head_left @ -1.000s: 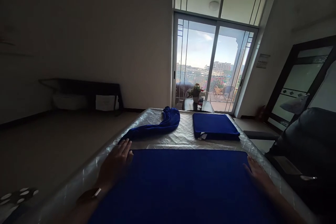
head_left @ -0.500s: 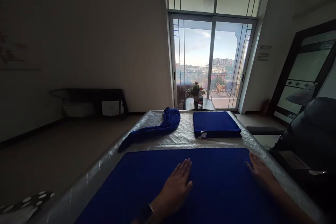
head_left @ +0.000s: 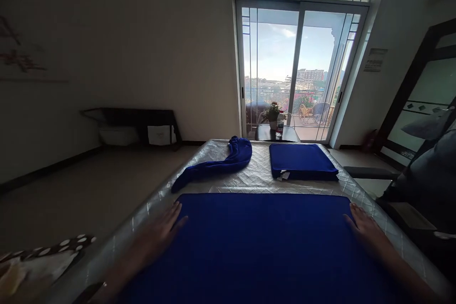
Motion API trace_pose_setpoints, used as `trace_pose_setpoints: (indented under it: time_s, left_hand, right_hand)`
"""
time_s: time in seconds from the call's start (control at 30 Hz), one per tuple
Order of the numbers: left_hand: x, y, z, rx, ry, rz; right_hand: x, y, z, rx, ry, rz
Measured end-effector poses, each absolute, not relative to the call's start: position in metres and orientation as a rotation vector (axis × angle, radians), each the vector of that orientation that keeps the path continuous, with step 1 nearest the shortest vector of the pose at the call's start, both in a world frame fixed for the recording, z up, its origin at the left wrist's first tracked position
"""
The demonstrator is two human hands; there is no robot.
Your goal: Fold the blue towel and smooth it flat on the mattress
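Observation:
A dark blue cloth (head_left: 263, 247) lies spread flat across the near part of a quilted, shiny mattress (head_left: 258, 175). My left hand (head_left: 160, 235) is at the cloth's left edge near the far corner, fingers stretched out, slightly blurred. At the far right corner rests my right hand (head_left: 365, 228), open, its fingertips along the edge. Neither hand grips anything. Beyond the spread cloth, a neatly folded blue cloth (head_left: 302, 159) with white tags sits to the right. A crumpled, twisted blue cloth (head_left: 221, 164) lies to the left.
Past the mattress stands a small dark table (head_left: 261, 134) with a potted plant (head_left: 272, 114) and a bottle (head_left: 280, 124). Sliding glass doors (head_left: 299, 71) are behind it. A dark seat (head_left: 423, 180) is at right; polka-dot fabric (head_left: 67, 245) shows at lower left.
My left hand has moved from the cloth's middle left to its left edge. My right hand stays at the right corner. The camera view has shifted a little.

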State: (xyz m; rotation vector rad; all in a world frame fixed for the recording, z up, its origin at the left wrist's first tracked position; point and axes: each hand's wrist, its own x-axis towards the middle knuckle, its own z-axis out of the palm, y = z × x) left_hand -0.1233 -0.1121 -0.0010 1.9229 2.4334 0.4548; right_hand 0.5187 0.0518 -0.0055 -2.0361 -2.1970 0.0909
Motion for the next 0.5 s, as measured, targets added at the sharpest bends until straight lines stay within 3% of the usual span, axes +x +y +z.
trace_pose_setpoints:
  time_s: [0.17, 0.4, 0.5]
  left_hand:
    - [-0.130, -0.115, -0.003, 1.862, 2.369, 0.536]
    - [-0.130, -0.114, -0.009, 1.853, 2.385, 0.582]
    - [-0.131, -0.114, -0.010, 1.873, 2.373, 0.564]
  right_hand:
    - [0.520, 0.054, -0.007, -2.038, -2.208, 0.072]
    - [0.498, 0.038, 0.016, -1.839, -2.254, -0.345]
    - [0.464, 0.018, 0.025, -1.751, -2.327, -0.356]
